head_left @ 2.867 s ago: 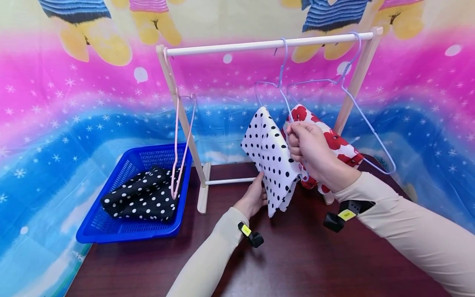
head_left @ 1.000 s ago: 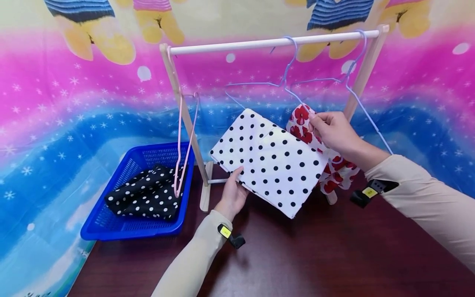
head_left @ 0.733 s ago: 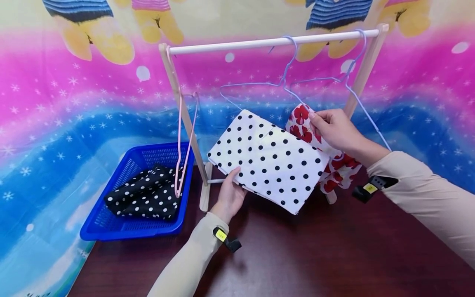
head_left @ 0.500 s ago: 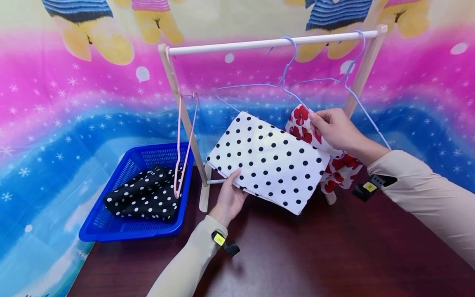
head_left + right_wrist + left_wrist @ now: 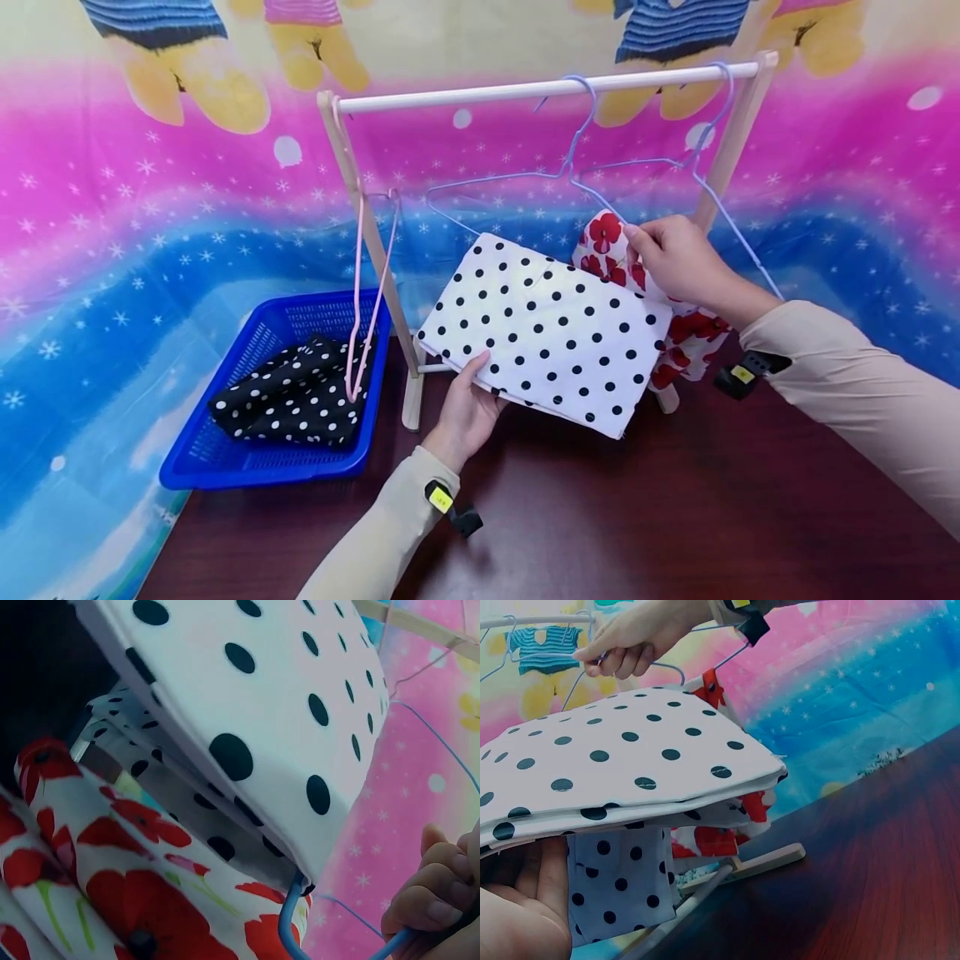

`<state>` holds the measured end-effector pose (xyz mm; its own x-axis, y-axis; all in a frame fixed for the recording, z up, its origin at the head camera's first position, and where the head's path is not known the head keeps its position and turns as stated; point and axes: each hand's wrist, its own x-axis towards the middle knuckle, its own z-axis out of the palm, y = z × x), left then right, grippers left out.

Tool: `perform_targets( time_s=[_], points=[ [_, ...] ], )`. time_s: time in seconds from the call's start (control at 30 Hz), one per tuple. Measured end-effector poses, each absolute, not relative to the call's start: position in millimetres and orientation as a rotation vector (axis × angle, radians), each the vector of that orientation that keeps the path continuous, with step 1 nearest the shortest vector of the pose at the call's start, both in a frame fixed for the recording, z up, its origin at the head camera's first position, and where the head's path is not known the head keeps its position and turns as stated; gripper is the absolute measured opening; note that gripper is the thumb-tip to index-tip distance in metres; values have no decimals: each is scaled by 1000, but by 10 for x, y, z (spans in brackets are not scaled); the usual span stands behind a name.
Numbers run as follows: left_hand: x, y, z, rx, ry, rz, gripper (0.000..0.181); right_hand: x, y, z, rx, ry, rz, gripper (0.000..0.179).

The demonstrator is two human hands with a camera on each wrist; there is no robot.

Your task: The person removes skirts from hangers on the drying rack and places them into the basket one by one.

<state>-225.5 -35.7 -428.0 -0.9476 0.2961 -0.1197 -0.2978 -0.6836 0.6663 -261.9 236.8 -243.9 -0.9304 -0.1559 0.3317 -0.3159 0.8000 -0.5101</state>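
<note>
A white cloth with black dots (image 5: pixel 547 329) is draped folded over the lower bar of a blue wire hanger (image 5: pixel 573 158), which hooks on the rack's rail. My left hand (image 5: pixel 467 410) pinches the cloth's lower left edge, thumb on top and fingers beneath. In the left wrist view the fingers (image 5: pixel 544 881) go under the front layer, while another layer hangs behind. My right hand (image 5: pixel 678 254) pinches the hanger's right arm just above the cloth. Behind it, a white cloth with red flowers (image 5: pixel 686 333) hangs on a second blue hanger (image 5: pixel 738 229).
The wooden rack (image 5: pixel 547 92) stands on a dark table (image 5: pixel 585 517). A pink hanger (image 5: pixel 356 292) hangs at its left end, overlapping a blue basket (image 5: pixel 262 479) in the head view. A black cloth with white dots (image 5: pixel 300 396) lies in the basket.
The hanger and white dotted cloth have turned from nearly edge-on to facing me. My left hand moved left along with the cloth, my right hand up and right; over the last second they shift little.
</note>
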Motion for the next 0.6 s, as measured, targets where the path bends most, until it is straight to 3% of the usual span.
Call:
perform_targets(
  time_s=[0.6],
  points=[
    [-2171,-317,-4188,-2,983,2622,34,-2661,2365,-2433,410,-2763,599,51]
  ],
)
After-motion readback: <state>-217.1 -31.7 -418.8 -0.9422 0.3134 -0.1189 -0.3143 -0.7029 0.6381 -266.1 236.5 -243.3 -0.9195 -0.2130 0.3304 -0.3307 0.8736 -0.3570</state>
